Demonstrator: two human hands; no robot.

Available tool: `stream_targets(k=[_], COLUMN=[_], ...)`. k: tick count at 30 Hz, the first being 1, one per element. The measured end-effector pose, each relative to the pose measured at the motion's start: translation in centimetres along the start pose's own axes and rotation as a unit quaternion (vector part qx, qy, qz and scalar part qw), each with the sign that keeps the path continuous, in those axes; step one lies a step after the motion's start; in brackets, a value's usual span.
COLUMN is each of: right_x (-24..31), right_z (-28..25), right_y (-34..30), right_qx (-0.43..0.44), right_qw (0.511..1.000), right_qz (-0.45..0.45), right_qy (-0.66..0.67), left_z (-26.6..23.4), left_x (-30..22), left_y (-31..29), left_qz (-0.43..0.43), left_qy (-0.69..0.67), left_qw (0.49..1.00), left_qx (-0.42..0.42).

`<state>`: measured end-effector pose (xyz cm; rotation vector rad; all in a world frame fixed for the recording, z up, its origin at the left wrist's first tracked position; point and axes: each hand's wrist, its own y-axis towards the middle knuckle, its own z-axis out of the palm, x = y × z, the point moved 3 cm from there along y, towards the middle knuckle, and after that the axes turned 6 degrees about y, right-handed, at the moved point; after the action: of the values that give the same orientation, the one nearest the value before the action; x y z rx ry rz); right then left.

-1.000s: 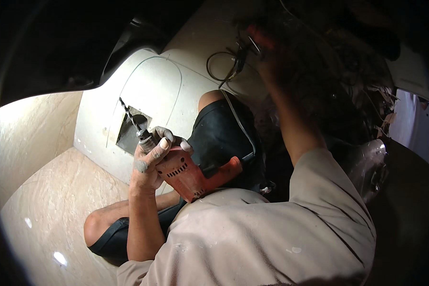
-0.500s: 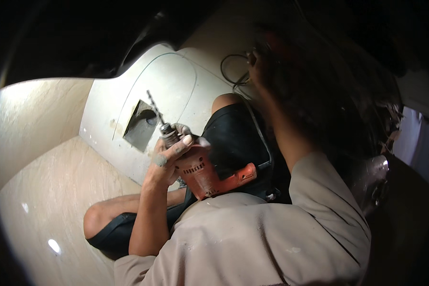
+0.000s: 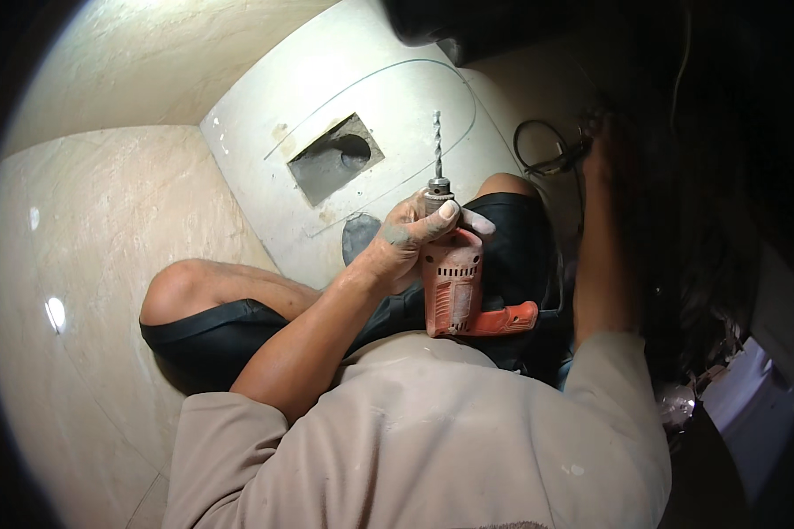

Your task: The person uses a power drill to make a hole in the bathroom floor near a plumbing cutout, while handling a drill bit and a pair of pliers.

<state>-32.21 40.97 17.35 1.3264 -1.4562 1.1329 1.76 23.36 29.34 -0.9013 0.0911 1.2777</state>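
Note:
A red electric drill [image 3: 453, 295] rests against my lap, its worn body dusty. The thin spiral drill bit [image 3: 438, 145] points away from me. My left hand [image 3: 406, 234] is closed round the front of the drill just behind the chuck [image 3: 438, 187], thumb on top; grey dust coats the fingers. Out to the far right, my right hand [image 3: 598, 141] reaches into shadow beside a dark looped cable [image 3: 525, 145]. Its fingers are too dark to make out, and whether it holds the cable is unclear.
The pale floor tile [image 3: 265, 115] has a rectangular cutout [image 3: 335, 159] with a round hole inside, and a curved green wire [image 3: 370, 69] lies past it. A dark round patch [image 3: 362, 236] is near my leg. Tiled walls stand at the left; clutter fills the dark right side.
The view has shifted, so floor and drill appear farther right. The drill bit has swung from leaning left to nearly straight ahead. My right hand still reaches far right by the cable.

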Motion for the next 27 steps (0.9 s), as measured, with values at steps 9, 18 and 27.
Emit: stream_targets(k=[9, 18, 27], right_x=[11.8, 12.7, 13.7], right_z=[-2.0, 0.2, 0.7], right_y=[-18.4, -24.9, -23.7], right_qx=[0.290, 0.406, 0.356], right_qw=[0.854, 0.847, 0.923], right_qz=[0.237, 0.212, 0.061], right_qy=[0.362, 0.269, 0.130], left_z=[-0.5, -0.1, -0.8], left_x=[1.0, 1.2, 1.8], left_y=[-0.4, -0.6, 0.0], left_qz=[0.041, 0.050, 0.055], left_qy=[-0.077, -0.086, -0.076], left_qw=[0.996, 0.995, 0.994], left_qx=[-0.035, -0.015, -0.052])
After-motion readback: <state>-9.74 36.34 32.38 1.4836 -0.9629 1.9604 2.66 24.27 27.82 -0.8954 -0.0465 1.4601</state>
